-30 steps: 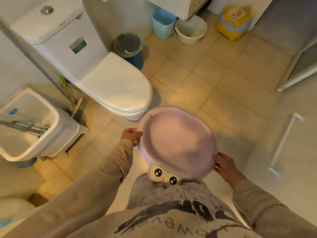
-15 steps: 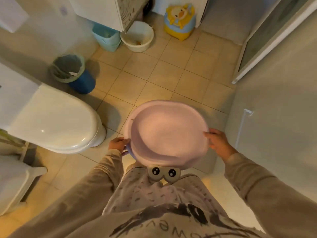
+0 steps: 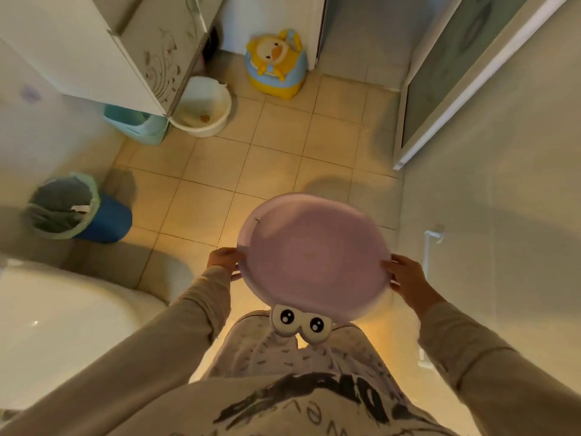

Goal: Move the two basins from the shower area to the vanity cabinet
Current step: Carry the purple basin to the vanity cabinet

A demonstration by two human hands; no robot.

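I carry a round pink basin [image 3: 314, 253] level in front of my waist, above the tiled floor. My left hand [image 3: 224, 259] grips its left rim and my right hand [image 3: 405, 278] grips its right rim. A white basin [image 3: 206, 108] with a chipped rim sits on the floor, partly under the corner of the white vanity cabinet [image 3: 103, 48] at the upper left. The pink basin is well short of the cabinet, to its lower right.
A teal bin [image 3: 138, 124] stands under the cabinet beside the white basin. A blue waste bin [image 3: 78, 212] with a green liner is at left, the toilet [image 3: 63, 325] at lower left. A yellow duck potty [image 3: 276, 64] sits ahead. A glass door frame [image 3: 440, 105] runs along the right.
The view has swung right and forward: the toilet slid to the lower left and the cabinet and white basin came closer. Both hands kept hold of the pink basin.
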